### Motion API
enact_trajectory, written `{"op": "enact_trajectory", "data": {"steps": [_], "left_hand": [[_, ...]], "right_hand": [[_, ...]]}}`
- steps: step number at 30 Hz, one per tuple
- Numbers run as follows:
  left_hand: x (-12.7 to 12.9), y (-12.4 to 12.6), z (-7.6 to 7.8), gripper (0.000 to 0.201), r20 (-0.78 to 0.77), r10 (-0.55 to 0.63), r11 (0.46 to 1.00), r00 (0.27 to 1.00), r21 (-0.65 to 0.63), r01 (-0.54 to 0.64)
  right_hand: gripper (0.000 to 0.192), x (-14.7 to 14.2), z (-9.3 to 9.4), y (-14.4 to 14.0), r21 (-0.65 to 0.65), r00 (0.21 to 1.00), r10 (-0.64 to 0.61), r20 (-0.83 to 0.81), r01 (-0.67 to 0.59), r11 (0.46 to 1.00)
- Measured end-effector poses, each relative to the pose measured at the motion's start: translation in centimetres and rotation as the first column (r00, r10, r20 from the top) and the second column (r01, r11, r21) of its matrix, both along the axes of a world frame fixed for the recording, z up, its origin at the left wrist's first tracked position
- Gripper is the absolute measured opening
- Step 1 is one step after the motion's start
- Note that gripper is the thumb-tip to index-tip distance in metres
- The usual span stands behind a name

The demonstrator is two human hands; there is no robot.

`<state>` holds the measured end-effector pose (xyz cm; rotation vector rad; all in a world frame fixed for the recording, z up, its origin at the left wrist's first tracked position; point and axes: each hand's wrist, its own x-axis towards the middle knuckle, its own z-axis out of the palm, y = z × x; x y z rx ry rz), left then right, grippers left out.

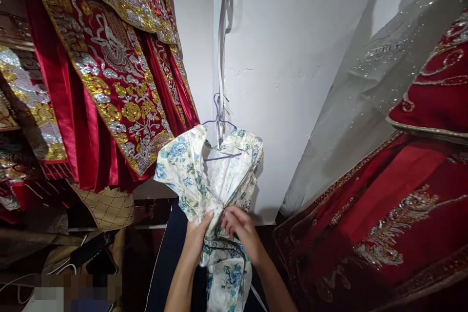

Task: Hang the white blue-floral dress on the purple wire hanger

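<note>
The floral dress, white w/ blue flowers, hangs on a purple wire hanger in front of the white wall, centre of the view. Its long axis runs top to bottom: collar and short sleeves up at the hanger, skirt dropping down betw. the two forearms and out of the bottom edge.

Both hands meet at the dress's waist, right where the fabric is bunched in. Left hand is closed on the left side of the cloth, thumb on top, fingers wrapped behind. Right hand sits just beside it, touching the same gathered spot, fingertips curled and pinching the fabric at the front seam. Neither hand is nearer than the other; they work the same point from opp. sides, and the hanger lies straight up from the fingers.

Behind the skirt, a dark garment w/ a thin white stripe. To the left, red robes w/ gold and silver embroidery hang close, one hem almost reaching the dress's left sleeve. To the right, a sheer glittery veil and another red embroidered gown, apart from the dress.
</note>
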<state>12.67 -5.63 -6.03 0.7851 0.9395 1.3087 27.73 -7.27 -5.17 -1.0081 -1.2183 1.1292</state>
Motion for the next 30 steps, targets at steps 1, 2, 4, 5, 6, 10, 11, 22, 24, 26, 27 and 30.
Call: {"op": "enact_trajectory", "data": {"steps": [1, 2, 4, 5, 6, 10, 11, 22, 24, 26, 27, 30], "left_hand": [[0.1, -0.1, 0.1, 0.08, -0.004, 0.003, 1.0, 1.0, 0.012, -0.003], [0.3, -0.1, 0.0, 0.078, -0.002, 0.01, 1.0, 1.0, 0.025, -0.01], [0.7, -0.1, -0.5, 0.072, -0.017, 0.047, 0.998, 0.999, 0.045, -0.046], [0.8, -0.2, -0.9, 0.069, -0.065, 0.107, 0.993, 0.992, 0.058, -0.104], [0.9, -0.3, -1.3, 0.067, -0.149, 0.216, 0.975, 0.965, 0.086, -0.205], [1.5, -0.9, -2.9, 0.061, -0.444, 0.664, 0.742, 0.602, 0.487, -0.46], [1.7, -1.0, -3.0, 0.052, -0.469, 0.658, 0.737, 0.589, 0.562, -0.375], [1.7, 2.3, -3.9, 0.026, -0.753, 0.163, 0.865, 0.638, 0.419, 0.274], [1.1, 3.6, -3.6, 0.025, -0.804, 0.125, 0.848, 0.581, 0.391, 0.358], [0.5, 4.7, -2.2, 0.02, -0.83, 0.093, 0.834, 0.55, 0.367, 0.412], [0.3, 5.1, -1.0, 0.015, -0.833, 0.093, 0.825, 0.546, 0.371, 0.426], [0.0, 6.2, 5.3, 0.023, -0.752, 0.254, 0.738, 0.608, 0.557, 0.381]], "right_hand": [[0.031, -0.4, -0.2, -0.1, 0.001, 0.997, 0.053, 0.065, -0.053, 0.999], [0.035, -0.8, -0.2, 0.0, 0.017, 0.992, 0.064, 0.11, -0.066, 0.998], [0.041, -1.1, 0.1, 0.2, 0.057, 0.989, 0.002, 0.15, -0.011, 0.998], [0.042, -1.1, 0.3, 0.3, 0.06, 0.988, -0.035, 0.148, 0.026, 0.998], [0.042, -0.9, 0.5, 0.4, 0.047, 0.989, -0.063, 0.132, 0.057, 0.997], [0.041, -0.6, 0.5, 0.0, -0.056, 0.996, -0.065, 0.057, 0.069, 0.996], [0.041, -0.6, 0.5, -0.2, -0.065, 0.998, -0.031, 0.057, 0.035, 0.997], [0.029, 1.2, 14.6, 8.1, 0.06, 0.997, -0.04, -0.066, 0.044, 0.997], [0.025, 1.2, 18.0, 10.5, 0.118, 0.985, -0.09, -0.144, 0.108, 0.987], [0.024, 0.8, 19.6, 11.7, 0.137, 0.989, -0.057, -0.138, 0.076, 0.988], [0.025, 0.6, 19.8, 11.8, 0.157, 0.992, -0.035, -0.122, 0.054, 0.986], [0.025, 0.2, 18.8, 10.9, 0.241, 0.998, -0.006, -0.057, 0.02, 0.97]]}}
